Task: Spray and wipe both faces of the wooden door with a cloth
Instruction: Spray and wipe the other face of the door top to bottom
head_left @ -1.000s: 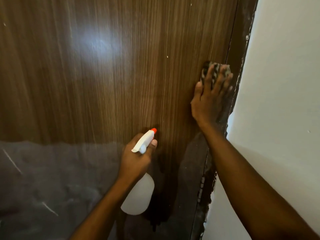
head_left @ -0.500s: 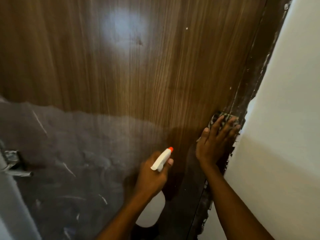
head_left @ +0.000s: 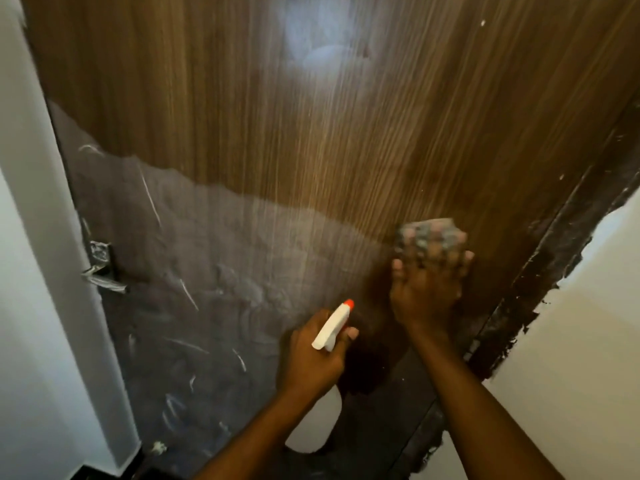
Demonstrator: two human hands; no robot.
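The left hand [head_left: 311,358] was curled round the neck of a white bottle [head_left: 313,429], with one fingertip showing in front of the trigger. The orange nozzle [head_left: 349,304] pointed up toward the door [head_left: 242,98], and the round body of the bottle hung below the wrist. Just to the right, the right hand [head_left: 426,296] lay on the door with its fingers straight and a little apart, and it pressed a patterned cloth [head_left: 429,233] against the wood. The cloth stood out above the fingertips and was too blurred to tell its pattern. It was near the right edge of the door. The two hands were near each other but did not touch.

The upper part of the door showed brown wood grain with a pale reflection near the top. The lower left part was covered by a grey, scratched film [head_left: 180,278]. At the left edge a handle [head_left: 100,271] was wrapped in something shiny. Along the right edge ran a dark frame [head_left: 540,268] with rough paint borders, and beside it a white wall [head_left: 581,358].
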